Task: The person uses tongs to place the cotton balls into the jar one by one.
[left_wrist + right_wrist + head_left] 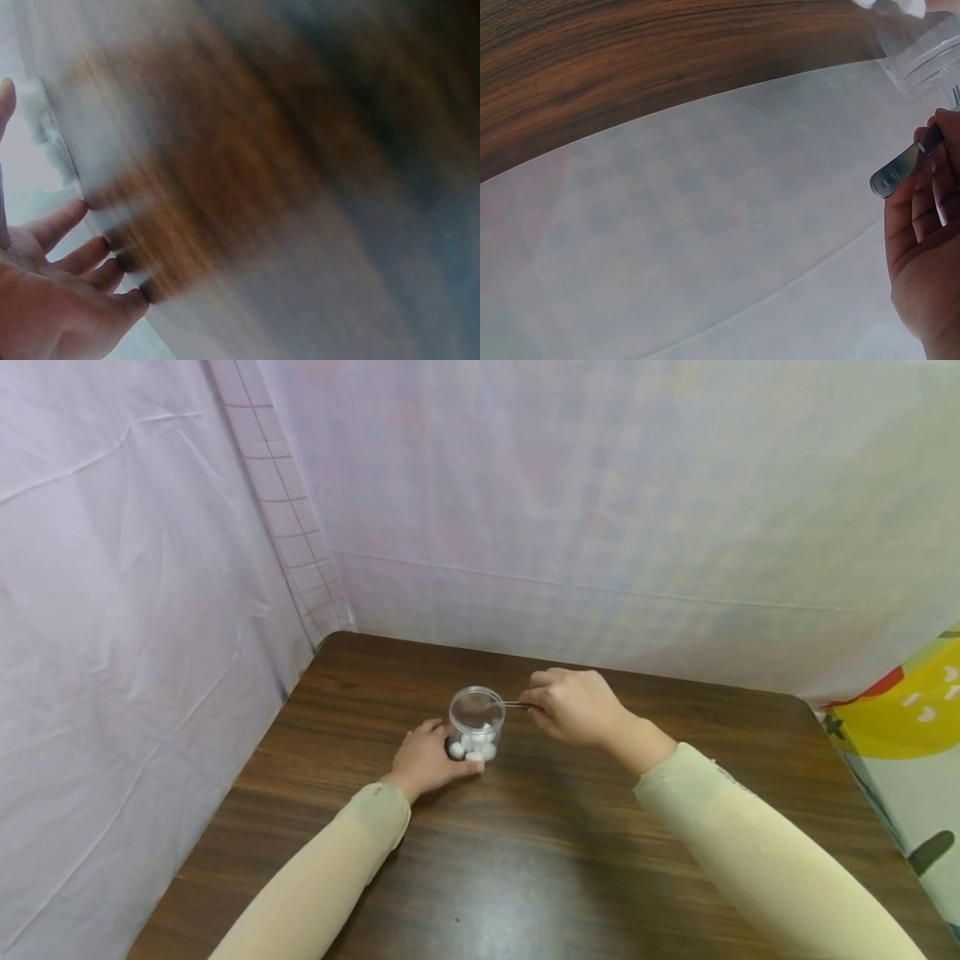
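Observation:
A clear round jar (477, 710) stands lidless on the table, with several white cotton balls (472, 743) in its lower part. My left hand (429, 760) holds it low on the left, thumb across the front and fingers behind. In the left wrist view the fingers (75, 255) are spread, with white cotton balls (34, 142) at the edge. Between the fingertips of my right hand (573, 706) are thin metal tweezers (516, 704), pointing left at the jar's rim. Their broad rounded end (897, 171) shows in the right wrist view; the tips are hard to make out.
The dark wood-grain table (480, 852) extends around the jar. A pale cloth curtain (600, 527) hangs behind its far edge, and another white cloth (112, 652) hangs on the left. A yellow printed cloth (911, 718) is at the right.

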Demonstrator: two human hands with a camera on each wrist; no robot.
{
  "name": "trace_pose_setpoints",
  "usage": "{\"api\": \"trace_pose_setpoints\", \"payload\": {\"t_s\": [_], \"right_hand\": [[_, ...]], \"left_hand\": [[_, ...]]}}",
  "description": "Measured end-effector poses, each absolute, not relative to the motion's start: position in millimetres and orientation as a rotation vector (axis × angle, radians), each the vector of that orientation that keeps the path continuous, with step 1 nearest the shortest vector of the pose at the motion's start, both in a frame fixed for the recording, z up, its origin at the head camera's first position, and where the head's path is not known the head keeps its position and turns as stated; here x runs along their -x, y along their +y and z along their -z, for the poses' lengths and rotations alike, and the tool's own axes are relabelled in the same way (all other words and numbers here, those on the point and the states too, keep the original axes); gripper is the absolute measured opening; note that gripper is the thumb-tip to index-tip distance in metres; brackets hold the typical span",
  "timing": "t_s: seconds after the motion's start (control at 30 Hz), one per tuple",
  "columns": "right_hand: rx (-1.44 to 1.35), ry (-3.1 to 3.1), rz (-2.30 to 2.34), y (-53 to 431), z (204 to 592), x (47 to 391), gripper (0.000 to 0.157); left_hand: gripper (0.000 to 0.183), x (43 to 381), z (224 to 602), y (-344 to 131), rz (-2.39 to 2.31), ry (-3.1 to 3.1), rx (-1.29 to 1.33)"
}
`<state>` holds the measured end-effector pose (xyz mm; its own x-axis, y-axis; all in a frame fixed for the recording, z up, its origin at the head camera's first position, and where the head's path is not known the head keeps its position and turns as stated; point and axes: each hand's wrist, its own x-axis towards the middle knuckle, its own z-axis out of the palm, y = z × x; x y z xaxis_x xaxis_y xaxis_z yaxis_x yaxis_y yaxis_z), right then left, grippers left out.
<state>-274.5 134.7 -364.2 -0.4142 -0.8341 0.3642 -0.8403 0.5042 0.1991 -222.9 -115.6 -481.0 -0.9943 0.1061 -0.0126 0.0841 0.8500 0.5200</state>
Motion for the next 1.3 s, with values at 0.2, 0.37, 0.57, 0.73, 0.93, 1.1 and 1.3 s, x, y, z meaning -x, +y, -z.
{"api": "trace_pose_setpoints", "payload": {"t_s": [0.2,0.37,0.57,0.73,0.93,1.1,1.3], "right_hand": [[-1.353,-2.314,-0.081,152.6,361.0,267.3,0.012],[-1.318,-2.309,-0.124,179.0,372.1,260.8,0.011],[-1.279,-2.395,-0.164,205.0,403.3,250.9,0.015],[-1.243,-2.521,-0.171,212.9,435.3,240.5,0.015],[-1.217,-2.625,-0.224,211.2,462.1,233.2,0.017],[-1.221,-2.702,-0.229,207.8,472.2,230.9,0.02],[-1.232,-2.717,-0.23,205.5,477.2,228.8,0.021]], "left_hand": [[0.09,223.3,480.8,-114.0,-0.825,2.983,-0.175],[0.089,224.9,479.7,-114.0,-0.84,2.983,-0.186],[0.091,228.8,483.6,-115.5,-0.834,2.989,-0.188],[0.091,229.1,485.7,-116.0,-0.836,2.984,-0.175],[0.089,227.1,484.7,-116.1,-0.85,2.984,-0.167],[0.09,225.2,484.6,-115.5,-0.851,2.975,-0.158],[0.089,223.8,486.5,-114.9,-0.861,2.974,-0.164]]}}
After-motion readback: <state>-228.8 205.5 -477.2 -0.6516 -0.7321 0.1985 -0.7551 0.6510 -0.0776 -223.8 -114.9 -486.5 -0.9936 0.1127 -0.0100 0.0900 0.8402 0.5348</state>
